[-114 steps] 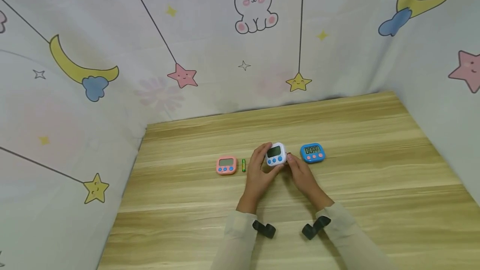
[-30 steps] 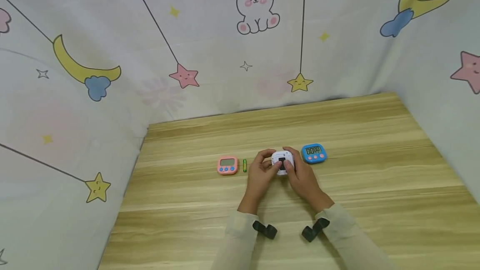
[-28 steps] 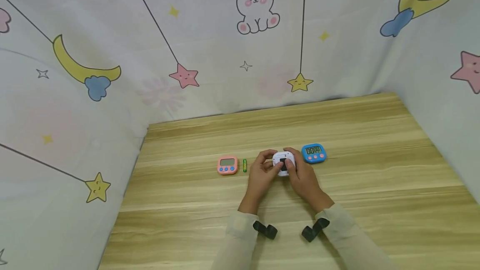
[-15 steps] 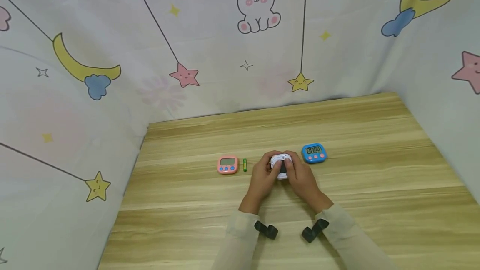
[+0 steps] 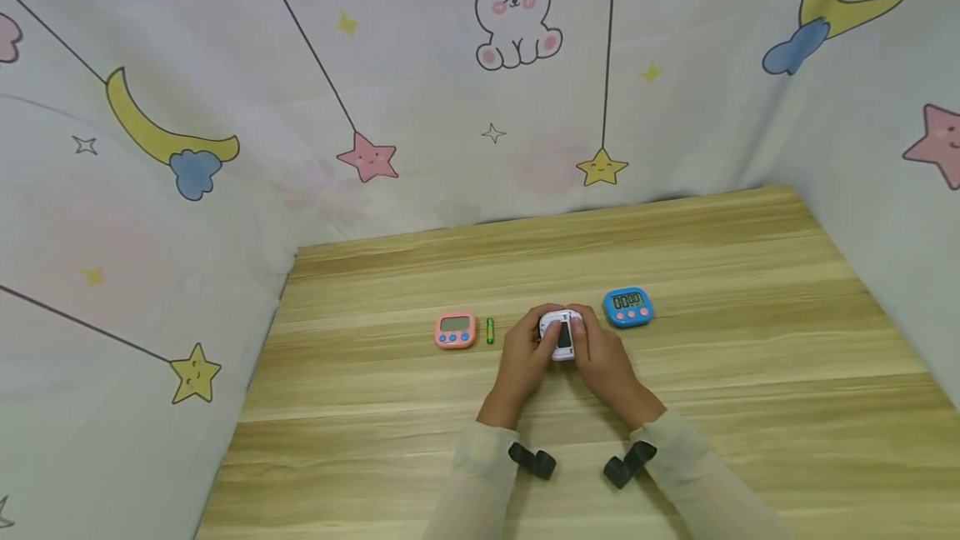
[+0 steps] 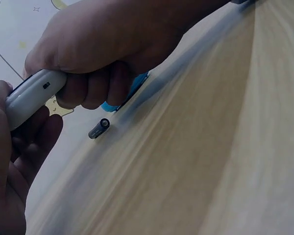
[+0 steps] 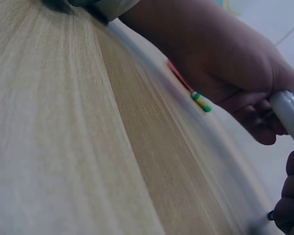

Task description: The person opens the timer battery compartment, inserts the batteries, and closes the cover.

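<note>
You hold the white timer (image 5: pixel 564 340) between both hands, near the middle of the table (image 5: pixel 360 390); in the wrist views it looks raised off the wood. Its back, with a dark patch, faces up towards you, and a small dark slot shows on its edge.

Your left hand (image 5: pixel 525 357) pinches the left side: the thumb presses on the back while the other fingers curl beneath, a little apart in the left wrist view. Your right hand (image 5: pixel 606 357) grips the right side, thumb on the back beside the left one, the other fingers folded close together.

To your left, the green battery (image 5: pixel 490 331) lies lengthwise just beside the pink timer (image 5: pixel 454 330), which is face up. To your right, close to your hand but apart from it, the blue timer (image 5: pixel 628 307) lies face up with zeros on its screen. Your left wrist view also shows a dark battery (image 6: pixel 99 128) near your right fingers; you cannot tell for certain whether it touches the table.

Pale sleeves (image 5: pixel 480 469) cover your forearms, with a black mount (image 5: pixel 534 462) at each wrist. Beyond the table hangs a printed cloth (image 5: pixel 435 82).
</note>
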Motion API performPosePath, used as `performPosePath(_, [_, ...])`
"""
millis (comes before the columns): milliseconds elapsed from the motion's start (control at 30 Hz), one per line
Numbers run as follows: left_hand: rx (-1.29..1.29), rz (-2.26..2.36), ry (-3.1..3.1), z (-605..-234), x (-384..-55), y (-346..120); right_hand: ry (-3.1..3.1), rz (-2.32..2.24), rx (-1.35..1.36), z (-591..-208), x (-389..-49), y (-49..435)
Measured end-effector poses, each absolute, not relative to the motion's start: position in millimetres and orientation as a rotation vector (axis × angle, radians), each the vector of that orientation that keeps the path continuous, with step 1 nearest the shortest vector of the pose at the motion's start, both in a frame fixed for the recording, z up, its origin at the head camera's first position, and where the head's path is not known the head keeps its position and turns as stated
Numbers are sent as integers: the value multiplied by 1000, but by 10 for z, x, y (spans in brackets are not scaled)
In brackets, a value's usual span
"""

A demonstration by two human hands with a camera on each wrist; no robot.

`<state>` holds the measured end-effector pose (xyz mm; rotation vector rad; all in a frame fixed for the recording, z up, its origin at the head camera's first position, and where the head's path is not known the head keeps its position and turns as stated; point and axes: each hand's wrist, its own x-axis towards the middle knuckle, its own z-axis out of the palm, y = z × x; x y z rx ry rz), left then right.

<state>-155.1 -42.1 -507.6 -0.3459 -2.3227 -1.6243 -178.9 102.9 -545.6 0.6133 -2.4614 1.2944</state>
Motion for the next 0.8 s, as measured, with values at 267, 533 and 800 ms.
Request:
performPosePath(267, [-351,-1665,-2289,-5085,-1545,-421,-2429,1438,619,-5491,-1796,1047])
performPosePath(533, [-329,-1693,-2268,-5097,-1560,-438,-2392,1517,600,-5469,-1808,1060])
performPosePath(800, [-300,-1729,-2251,-5117,-1570,-457,-2380,1551,561,-5490,-1811,1062])
